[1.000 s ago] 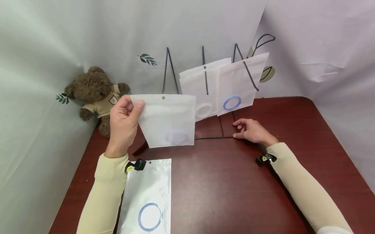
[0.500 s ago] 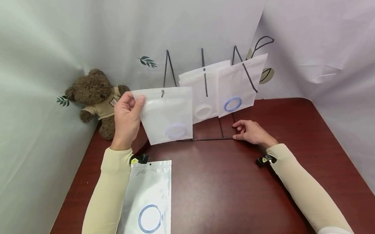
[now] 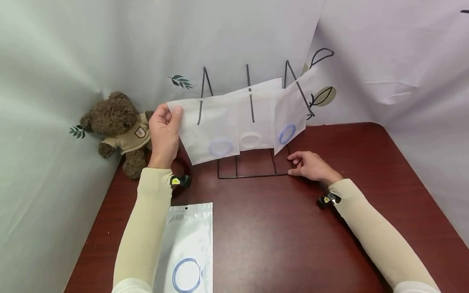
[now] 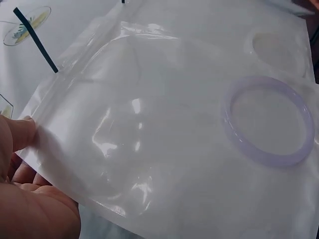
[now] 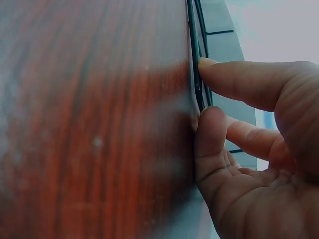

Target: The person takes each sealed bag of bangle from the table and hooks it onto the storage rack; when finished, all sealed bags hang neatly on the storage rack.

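Between thumb and fingers my left hand point(image 3: 165, 135) pinches the upper left corner of a translucent zip bag point(image 3: 195, 142). A pale purple bangle point(image 4: 269, 122) shows inside it. The bag's top hole is on the left prong point(image 3: 200, 112) of a black wire display rack point(image 3: 235, 166). My right hand point(image 3: 312, 165) holds the right front corner of the rack's base, its thumb and a finger against the wire point(image 5: 197, 64). On the middle prong hangs a bag with a white bangle point(image 3: 251, 141). The right prong carries a bag with a blue bangle point(image 3: 287, 134).
A silvery zip bag point(image 3: 184, 243) with a blue ring-shaped outline lies on the dark red table point(image 3: 272, 242), partly under the left forearm. A brown teddy bear point(image 3: 113, 113) sits at the back left. White curtains point(image 3: 227, 26) enclose the table.
My left hand has moved the purple-bangle bag up and back, and its hole has gone onto the left prong. The right hand stays at the base corner.
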`<action>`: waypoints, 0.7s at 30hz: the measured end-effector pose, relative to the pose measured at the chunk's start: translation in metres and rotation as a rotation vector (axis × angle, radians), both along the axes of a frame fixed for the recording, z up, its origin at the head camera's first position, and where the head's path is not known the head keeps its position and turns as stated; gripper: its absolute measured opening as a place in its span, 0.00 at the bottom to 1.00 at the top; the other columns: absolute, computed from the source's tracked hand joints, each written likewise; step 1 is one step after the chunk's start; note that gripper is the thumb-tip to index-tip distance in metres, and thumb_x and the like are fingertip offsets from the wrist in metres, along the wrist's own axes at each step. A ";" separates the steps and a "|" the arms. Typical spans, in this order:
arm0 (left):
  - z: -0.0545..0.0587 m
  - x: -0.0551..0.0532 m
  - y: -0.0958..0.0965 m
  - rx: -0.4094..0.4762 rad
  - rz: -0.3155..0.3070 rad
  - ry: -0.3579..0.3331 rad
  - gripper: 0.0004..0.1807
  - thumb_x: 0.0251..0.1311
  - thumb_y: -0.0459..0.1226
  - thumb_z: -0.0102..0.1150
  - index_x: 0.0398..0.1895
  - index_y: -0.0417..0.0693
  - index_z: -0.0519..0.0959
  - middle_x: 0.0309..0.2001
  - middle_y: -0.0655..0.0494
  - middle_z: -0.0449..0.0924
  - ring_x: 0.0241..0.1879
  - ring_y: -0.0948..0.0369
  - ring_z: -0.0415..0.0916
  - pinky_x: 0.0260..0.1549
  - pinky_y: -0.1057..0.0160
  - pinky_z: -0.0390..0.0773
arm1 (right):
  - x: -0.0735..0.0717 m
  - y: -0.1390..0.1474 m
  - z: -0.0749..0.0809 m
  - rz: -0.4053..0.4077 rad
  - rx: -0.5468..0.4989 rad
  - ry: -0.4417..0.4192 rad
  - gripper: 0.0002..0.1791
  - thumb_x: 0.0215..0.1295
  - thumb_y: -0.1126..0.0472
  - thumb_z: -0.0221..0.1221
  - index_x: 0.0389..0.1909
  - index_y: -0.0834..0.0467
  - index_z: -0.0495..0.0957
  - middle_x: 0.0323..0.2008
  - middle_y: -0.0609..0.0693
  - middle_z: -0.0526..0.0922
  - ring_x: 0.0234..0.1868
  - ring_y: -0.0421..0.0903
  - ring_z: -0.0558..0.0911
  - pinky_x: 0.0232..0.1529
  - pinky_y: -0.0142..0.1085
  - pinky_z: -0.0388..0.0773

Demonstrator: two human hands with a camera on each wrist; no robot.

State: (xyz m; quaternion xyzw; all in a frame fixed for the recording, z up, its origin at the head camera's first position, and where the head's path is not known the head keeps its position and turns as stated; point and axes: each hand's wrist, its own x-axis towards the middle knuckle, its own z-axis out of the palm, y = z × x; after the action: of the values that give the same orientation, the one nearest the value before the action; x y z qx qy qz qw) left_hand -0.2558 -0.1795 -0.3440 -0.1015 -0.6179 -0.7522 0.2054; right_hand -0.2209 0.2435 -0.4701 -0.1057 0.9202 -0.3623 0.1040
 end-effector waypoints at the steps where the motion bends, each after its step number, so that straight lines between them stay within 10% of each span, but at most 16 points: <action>1: 0.000 -0.002 0.000 0.004 0.002 0.005 0.06 0.73 0.36 0.64 0.46 0.43 0.83 0.39 0.53 0.88 0.34 0.62 0.84 0.33 0.67 0.83 | 0.000 0.000 0.000 0.002 -0.002 0.000 0.28 0.61 0.58 0.75 0.61 0.62 0.82 0.43 0.55 0.82 0.38 0.46 0.80 0.43 0.37 0.76; 9: -0.002 -0.005 -0.001 0.014 0.000 -0.015 0.08 0.72 0.37 0.66 0.47 0.43 0.84 0.43 0.52 0.89 0.39 0.61 0.85 0.38 0.65 0.83 | -0.001 0.001 -0.001 0.002 -0.004 -0.006 0.28 0.61 0.58 0.75 0.61 0.62 0.81 0.43 0.56 0.81 0.39 0.48 0.79 0.44 0.39 0.75; 21: -0.005 0.026 -0.028 -0.116 0.093 -0.026 0.17 0.73 0.37 0.65 0.62 0.46 0.80 0.58 0.55 0.83 0.63 0.58 0.78 0.62 0.65 0.75 | -0.003 0.002 0.000 0.010 -0.003 -0.019 0.29 0.61 0.58 0.75 0.62 0.62 0.81 0.44 0.57 0.81 0.38 0.47 0.79 0.47 0.41 0.74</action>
State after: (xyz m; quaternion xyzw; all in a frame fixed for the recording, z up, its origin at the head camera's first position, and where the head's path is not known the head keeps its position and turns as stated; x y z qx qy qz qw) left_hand -0.2299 -0.2074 -0.3491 -0.0745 -0.6672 -0.7059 0.2257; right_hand -0.2236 0.2457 -0.4698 -0.1070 0.9181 -0.3639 0.1145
